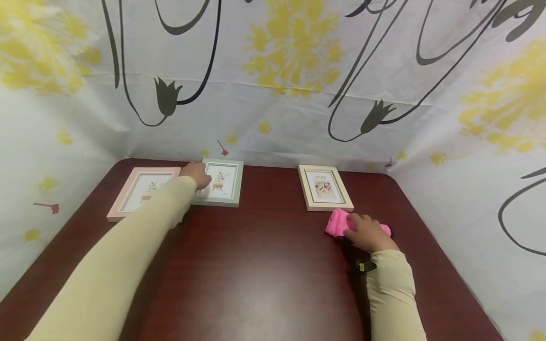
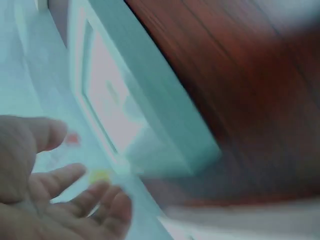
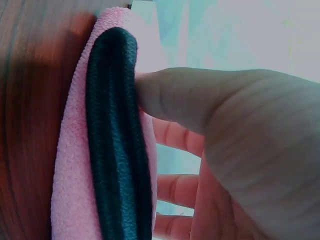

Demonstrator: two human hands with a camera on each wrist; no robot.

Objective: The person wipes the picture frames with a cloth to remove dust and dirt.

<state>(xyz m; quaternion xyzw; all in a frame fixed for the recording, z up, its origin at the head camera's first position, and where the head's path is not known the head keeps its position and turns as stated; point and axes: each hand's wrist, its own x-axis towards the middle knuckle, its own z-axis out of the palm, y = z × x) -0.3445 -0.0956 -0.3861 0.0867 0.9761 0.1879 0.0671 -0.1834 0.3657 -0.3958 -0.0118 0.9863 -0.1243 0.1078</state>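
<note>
In the head view my left hand (image 1: pixel 196 175) is over the left edge of a green picture frame (image 1: pixel 217 203) that lies on the table. Its fingers are loosely bent and hold nothing in the left wrist view, where the frame's thick green side (image 2: pixel 165 100) shows close by. My right hand (image 1: pixel 368 233) grips a soft pink fuzzy thing (image 1: pixel 338 222) low on the table. Along its side runs a black band (image 3: pixel 117 135), with my thumb pressed by it and my fingers on the far side. Just beyond lies a cream picture frame (image 1: pixel 313 207) with a flower print.
A pink picture frame (image 1: pixel 124 196) lies at the left, partly behind my left sleeve (image 1: pixel 123 251). The dark red wooden table (image 1: pixel 256 265) is bordered by a white floral cloth (image 1: pixel 273 118) at the back and sides. A black strap (image 1: pixel 364 266) sits below my right wrist.
</note>
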